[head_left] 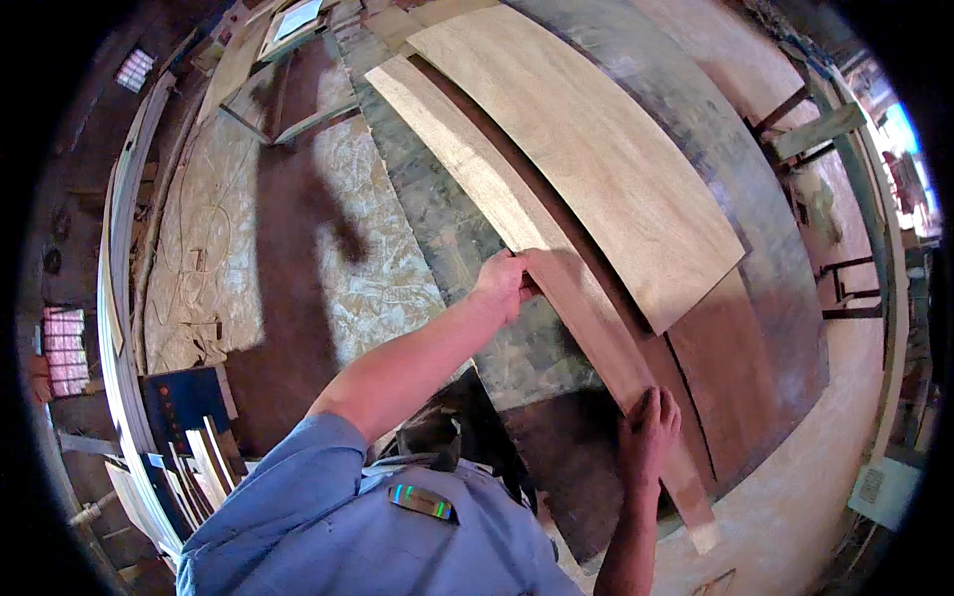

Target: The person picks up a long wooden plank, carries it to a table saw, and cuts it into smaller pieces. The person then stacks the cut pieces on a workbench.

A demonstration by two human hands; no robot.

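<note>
A long, narrow strip of pale wood (583,291) runs slantwise across the worktable, from far left to near right. My left hand (503,282) grips its left edge about midway along, with the thumb on top and the other fingers partly hidden beneath. Closer to the near end, the fingers of my right hand (653,432) curl over the same strip. Beside it on the right lies a wide plywood panel (596,159), with a dark gap between the two. Under the panel, a reddish-brown sheet (730,363) shows at the near right.
The worktable (542,363) has a stained, mottled top. A metal frame stand (298,124) is at the far left. Long boards (121,328) and upright offcuts (204,457) line the left side. A wooden rack (845,179) stands to the right, above a pale floor (795,467).
</note>
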